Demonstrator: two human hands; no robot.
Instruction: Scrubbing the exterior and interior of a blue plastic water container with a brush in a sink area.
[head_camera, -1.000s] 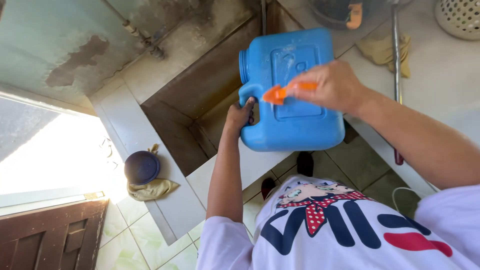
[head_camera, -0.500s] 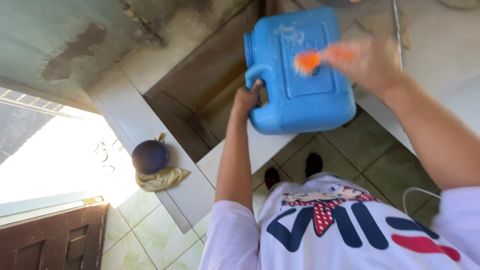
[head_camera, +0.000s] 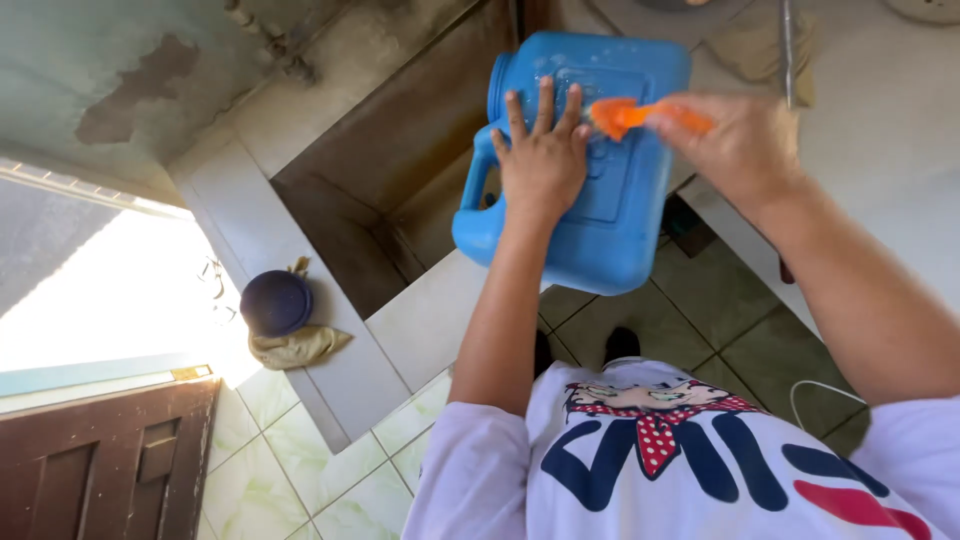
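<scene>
**Count of the things in view**

There is one blue plastic jerrycan (head_camera: 610, 200) and one orange brush (head_camera: 640, 115). Two hands are seen: one left hand (head_camera: 543, 155) and one right hand (head_camera: 745, 140). On the tiled ledge (head_camera: 340, 370) there is one dark round bowl (head_camera: 276, 302) and one crumpled cloth (head_camera: 298, 346). One brown wooden door (head_camera: 100, 460) shows below. One basin (head_camera: 380, 200) is in the middle.

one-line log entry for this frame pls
left hand: flat on blue jerrycan | right hand: holds orange brush against jerrycan face | jerrycan: on tiled ledge beside basin | dark round lid on rag
</scene>
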